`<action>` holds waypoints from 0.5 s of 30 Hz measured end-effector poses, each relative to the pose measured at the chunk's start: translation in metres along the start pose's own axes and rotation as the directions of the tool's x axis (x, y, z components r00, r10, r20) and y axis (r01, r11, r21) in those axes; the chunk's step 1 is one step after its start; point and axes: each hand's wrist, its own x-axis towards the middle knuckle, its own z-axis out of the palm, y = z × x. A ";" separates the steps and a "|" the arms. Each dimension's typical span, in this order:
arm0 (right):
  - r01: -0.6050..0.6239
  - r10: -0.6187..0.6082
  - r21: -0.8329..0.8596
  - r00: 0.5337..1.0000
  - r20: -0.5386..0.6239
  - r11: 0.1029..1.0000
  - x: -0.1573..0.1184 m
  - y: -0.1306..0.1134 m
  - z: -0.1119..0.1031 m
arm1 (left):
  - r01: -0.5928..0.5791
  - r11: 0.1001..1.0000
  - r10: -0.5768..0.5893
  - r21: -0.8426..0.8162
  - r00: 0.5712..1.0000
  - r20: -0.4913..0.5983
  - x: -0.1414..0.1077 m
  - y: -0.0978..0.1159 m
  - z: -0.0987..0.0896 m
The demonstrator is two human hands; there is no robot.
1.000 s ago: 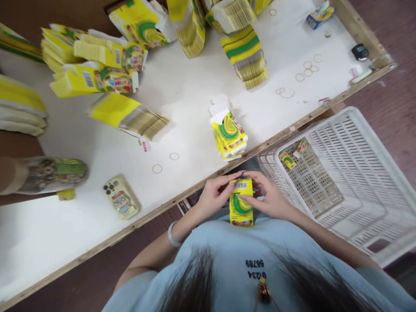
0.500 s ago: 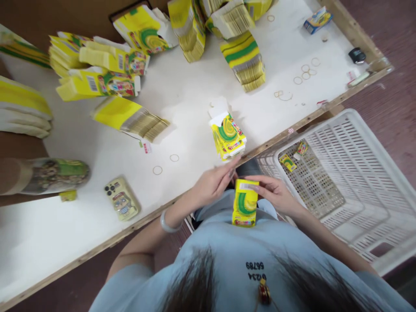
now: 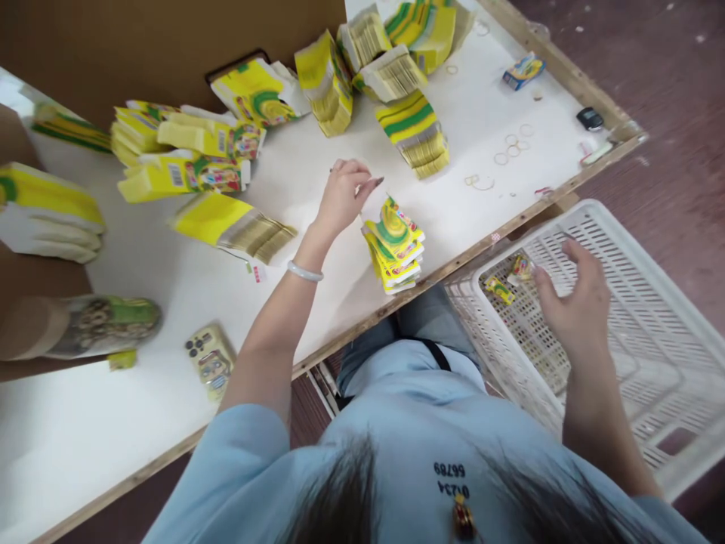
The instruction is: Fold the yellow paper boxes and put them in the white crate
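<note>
My left hand (image 3: 343, 195) reaches over the table to the far end of a stack of yellow-green cartons (image 3: 395, 245). Its fingers are pinched together at the white end flap of the top carton, which they partly cover. The cartons lie flat and overlap in a stepped pile near the table edge. My right hand (image 3: 578, 302) is over the white plastic basket (image 3: 589, 219), thumb and fingers spread, with nothing in it. Small yellow cartons (image 3: 500, 290) lie on the basket's floor, just left of that hand.
Bundles of folded cartons (image 3: 411, 136) and filled-out cartons (image 3: 186, 174) line the back of the table. A phone (image 3: 211, 361) and a jar (image 3: 107, 325) are at left. Rubber bands (image 3: 513, 145), a blue box (image 3: 524, 71) and a black object (image 3: 590, 119) lie right.
The yellow carton held at my lap is out of my right hand, which has moved right over the basket and opened. My left hand has moved forward to the carton stack.
</note>
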 end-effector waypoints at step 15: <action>0.318 -0.333 0.489 0.941 -0.059 0.812 0.035 -0.148 0.097 | 0.028 0.956 -0.073 -0.292 0.987 -0.144 -0.098 0.158 -0.056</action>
